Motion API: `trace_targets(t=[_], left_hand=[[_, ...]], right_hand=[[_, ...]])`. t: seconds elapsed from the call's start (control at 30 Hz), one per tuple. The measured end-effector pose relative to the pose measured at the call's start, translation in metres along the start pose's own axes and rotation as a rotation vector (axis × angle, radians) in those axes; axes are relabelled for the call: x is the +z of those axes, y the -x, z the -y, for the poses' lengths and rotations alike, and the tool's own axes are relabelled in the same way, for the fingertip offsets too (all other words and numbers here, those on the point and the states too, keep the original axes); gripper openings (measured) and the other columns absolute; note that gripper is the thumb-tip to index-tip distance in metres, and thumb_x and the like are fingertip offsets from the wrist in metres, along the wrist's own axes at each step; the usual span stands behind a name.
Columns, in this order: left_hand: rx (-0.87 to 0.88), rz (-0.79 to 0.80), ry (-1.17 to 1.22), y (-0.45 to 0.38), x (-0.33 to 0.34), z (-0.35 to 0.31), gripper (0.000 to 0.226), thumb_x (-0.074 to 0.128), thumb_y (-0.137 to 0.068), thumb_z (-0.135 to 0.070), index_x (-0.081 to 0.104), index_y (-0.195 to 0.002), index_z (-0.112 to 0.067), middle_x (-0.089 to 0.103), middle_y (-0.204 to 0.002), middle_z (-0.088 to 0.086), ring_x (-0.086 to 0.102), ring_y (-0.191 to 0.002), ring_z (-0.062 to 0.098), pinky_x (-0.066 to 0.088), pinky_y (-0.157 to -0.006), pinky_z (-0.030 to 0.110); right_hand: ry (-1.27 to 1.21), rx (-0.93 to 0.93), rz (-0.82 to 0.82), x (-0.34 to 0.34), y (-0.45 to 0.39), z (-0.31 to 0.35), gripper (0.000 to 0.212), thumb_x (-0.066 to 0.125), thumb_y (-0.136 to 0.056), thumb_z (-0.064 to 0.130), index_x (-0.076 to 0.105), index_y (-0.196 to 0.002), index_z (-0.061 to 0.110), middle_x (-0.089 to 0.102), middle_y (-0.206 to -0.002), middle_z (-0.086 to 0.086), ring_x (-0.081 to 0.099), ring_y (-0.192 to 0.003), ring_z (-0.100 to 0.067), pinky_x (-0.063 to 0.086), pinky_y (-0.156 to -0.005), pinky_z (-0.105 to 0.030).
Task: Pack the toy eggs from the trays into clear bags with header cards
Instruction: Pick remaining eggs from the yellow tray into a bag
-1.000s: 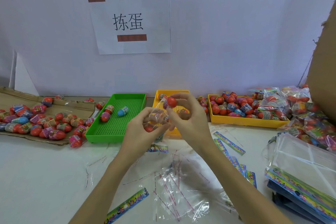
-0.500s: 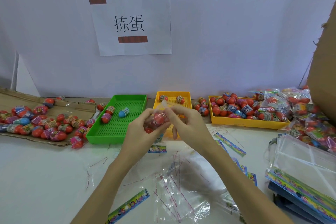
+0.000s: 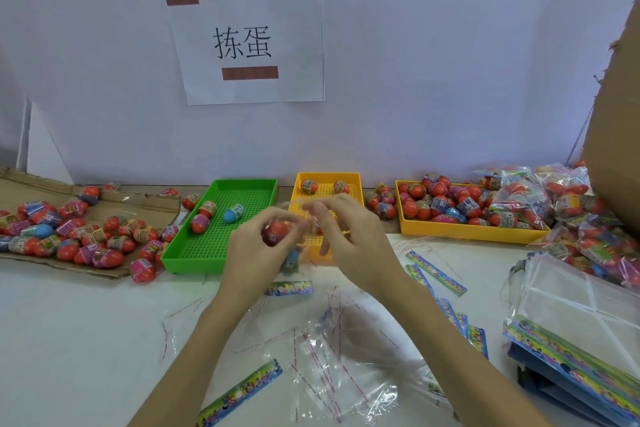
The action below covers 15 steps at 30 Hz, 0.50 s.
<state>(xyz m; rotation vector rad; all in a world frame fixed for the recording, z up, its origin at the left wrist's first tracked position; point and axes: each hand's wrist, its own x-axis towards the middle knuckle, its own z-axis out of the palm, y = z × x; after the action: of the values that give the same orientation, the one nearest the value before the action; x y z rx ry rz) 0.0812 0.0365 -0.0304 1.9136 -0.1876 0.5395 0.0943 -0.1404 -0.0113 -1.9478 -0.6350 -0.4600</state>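
My left hand (image 3: 259, 246) gripped the clear bag (image 3: 298, 218) with a red toy egg (image 3: 276, 231) inside, above the yellow tray (image 3: 358, 180); my right hand (image 3: 341, 236) pinched its blurred mouth. Advised: keep the mouth upward, then seal

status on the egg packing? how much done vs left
Done: a heap of filled bags lies at the far right. In hand: the left hand grips a clear bag with a red egg inside, while the right hand works at its top; motion blur hides the pinch. Left: plenty, with the large yellow tray still full, loose eggs on the cardboard, and three in the green tray.
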Motion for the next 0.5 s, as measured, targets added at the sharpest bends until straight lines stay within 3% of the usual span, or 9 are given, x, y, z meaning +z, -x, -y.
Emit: trace_targets(t=[0.1,0.17,0.27,0.33,0.4,0.5], left_hand=[[-0.090,-0.150,-0.020,-0.004,-0.007,0.005,0.017,0.081,-0.087,-0.040,0.074,-0.095,-0.028,0.075,-0.087,-0.007,0.074,-0.077,0.005,0.065,-0.073,0.039],[-0.135,-0.222,-0.020,-0.005,-0.010,0.009,0.015,0.082,-0.088,-0.039,0.074,-0.095,-0.028,0.074,-0.091,-0.006,0.073,-0.080,0.010,0.065,-0.075,0.044],[-0.161,-0.253,-0.010,-0.006,-0.011,0.012,0.012,0.081,-0.090,-0.036,0.074,-0.093,-0.027,0.074,-0.089,-0.001,0.072,-0.082,0.018,0.064,-0.078,0.045],[-0.171,-0.253,-0.008,-0.007,-0.011,0.012,0.013,0.081,-0.090,-0.037,0.075,-0.092,-0.027,0.075,-0.087,0.000,0.072,-0.079,0.019,0.063,-0.071,0.037],[-0.185,-0.246,0.004,-0.007,-0.010,0.012,0.014,0.082,-0.088,-0.039,0.074,-0.091,-0.028,0.074,-0.086,0.001,0.072,-0.074,0.017,0.061,-0.060,0.027],[-0.208,-0.216,0.012,-0.006,-0.008,0.011,0.015,0.082,-0.087,-0.040,0.075,-0.091,-0.027,0.073,-0.082,-0.004,0.073,-0.076,0.016,0.065,-0.064,0.039]], right_hand=[[0.051,0.036,-0.095,0.002,0.000,-0.008,0.023,0.050,-0.107,0.027,0.070,-0.116,0.019,0.062,-0.113,0.007,0.062,-0.087,-0.006,0.047,-0.072,-0.016],[0.195,0.040,-0.013,0.007,0.004,-0.019,0.025,0.050,-0.107,0.028,0.069,-0.119,0.017,0.061,-0.124,0.003,0.056,-0.112,-0.009,0.048,-0.092,-0.027],[0.451,0.050,0.144,0.019,0.013,-0.034,0.036,0.041,-0.109,0.040,0.065,-0.130,0.023,0.045,-0.155,-0.002,0.030,-0.146,-0.021,0.027,-0.121,-0.041],[0.590,0.082,0.204,0.025,0.016,-0.041,0.045,0.029,-0.109,0.050,0.059,-0.138,0.035,0.031,-0.166,-0.001,0.016,-0.155,-0.022,0.013,-0.125,-0.043],[0.689,0.101,0.217,0.029,0.016,-0.045,0.052,0.018,-0.107,0.057,0.056,-0.140,0.042,0.031,-0.166,0.001,0.014,-0.156,-0.022,0.008,-0.125,-0.045],[0.762,0.078,0.163,0.034,0.014,-0.045,0.059,0.012,-0.105,0.058,0.060,-0.135,0.043,0.049,-0.155,0.005,0.028,-0.151,-0.021,0.007,-0.124,-0.045]])
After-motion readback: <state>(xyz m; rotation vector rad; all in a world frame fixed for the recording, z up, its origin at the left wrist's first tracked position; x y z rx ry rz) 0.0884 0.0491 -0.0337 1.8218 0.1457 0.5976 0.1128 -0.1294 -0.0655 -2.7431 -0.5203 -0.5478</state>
